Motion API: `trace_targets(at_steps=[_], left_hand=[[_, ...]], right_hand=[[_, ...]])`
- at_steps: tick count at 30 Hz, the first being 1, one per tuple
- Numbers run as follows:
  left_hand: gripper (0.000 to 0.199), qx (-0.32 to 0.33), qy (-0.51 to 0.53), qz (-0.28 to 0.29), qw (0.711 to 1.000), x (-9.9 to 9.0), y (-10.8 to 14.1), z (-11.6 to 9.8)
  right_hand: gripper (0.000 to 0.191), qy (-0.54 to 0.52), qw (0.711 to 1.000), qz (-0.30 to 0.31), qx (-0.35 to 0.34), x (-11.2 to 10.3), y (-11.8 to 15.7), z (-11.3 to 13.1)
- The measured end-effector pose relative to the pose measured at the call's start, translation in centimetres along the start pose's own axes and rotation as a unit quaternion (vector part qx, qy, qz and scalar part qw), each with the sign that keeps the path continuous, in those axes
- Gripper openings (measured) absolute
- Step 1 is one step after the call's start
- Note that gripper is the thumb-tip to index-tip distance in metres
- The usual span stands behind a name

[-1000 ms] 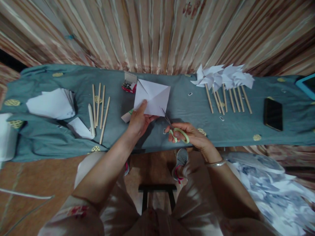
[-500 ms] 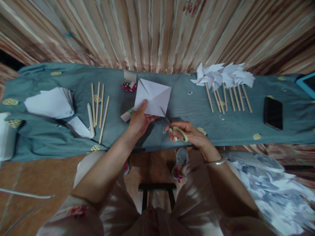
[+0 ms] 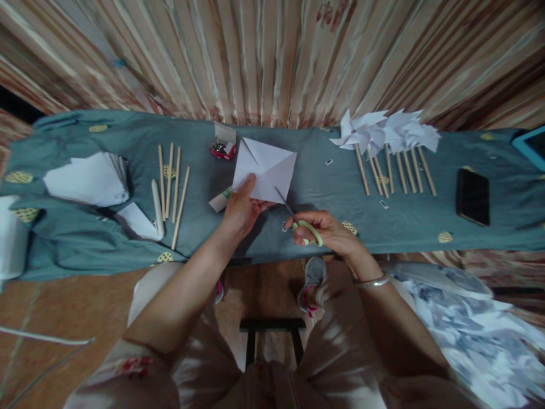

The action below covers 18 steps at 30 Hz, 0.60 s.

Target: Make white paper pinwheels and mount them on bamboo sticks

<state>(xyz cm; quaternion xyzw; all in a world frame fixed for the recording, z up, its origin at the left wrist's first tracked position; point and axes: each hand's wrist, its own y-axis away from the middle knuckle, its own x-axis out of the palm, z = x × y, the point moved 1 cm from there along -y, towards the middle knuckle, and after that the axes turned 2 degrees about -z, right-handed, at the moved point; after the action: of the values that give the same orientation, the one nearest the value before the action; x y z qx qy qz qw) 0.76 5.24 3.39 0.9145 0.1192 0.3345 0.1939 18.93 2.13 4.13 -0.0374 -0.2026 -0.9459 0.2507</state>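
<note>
A square white sheet of paper (image 3: 272,165) is held up over the table by my left hand (image 3: 242,207), thumb on top and fingers underneath. The paper has diagonal creases and a slit at its upper left corner. My right hand (image 3: 319,227) grips scissors (image 3: 313,232) with light green handles. Their blades lie across the paper's lower right corner, one blade showing on top. Just behind the paper stands a small open red-and-white box (image 3: 222,142) of metal pins. Another small box (image 3: 220,200) lies by my left hand, partly hidden.
Left on the green cloth (image 3: 76,227) are a stack of white paper (image 3: 91,179), a folded paper piece (image 3: 138,220) and several wooden sticks (image 3: 170,182). Finished paper pinwheels (image 3: 387,133) and a phone (image 3: 472,196) lie right. A bag of pinwheels (image 3: 477,329) stands lower right.
The scissor handles have drawn closer together, and the blades have moved slightly further into the paper's lower right corner. My left hand and the paper stay nearly still.
</note>
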Motion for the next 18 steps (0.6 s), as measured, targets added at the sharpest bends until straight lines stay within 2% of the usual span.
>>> trace_targets(at_steps=[18], left_hand=[[0.009,-0.003,0.020,-0.001,1.000,-0.40,-0.36,0.31]], right_hand=[[0.035,-0.024,0.999,-0.015,0.024,-0.18,-0.36,-0.89]])
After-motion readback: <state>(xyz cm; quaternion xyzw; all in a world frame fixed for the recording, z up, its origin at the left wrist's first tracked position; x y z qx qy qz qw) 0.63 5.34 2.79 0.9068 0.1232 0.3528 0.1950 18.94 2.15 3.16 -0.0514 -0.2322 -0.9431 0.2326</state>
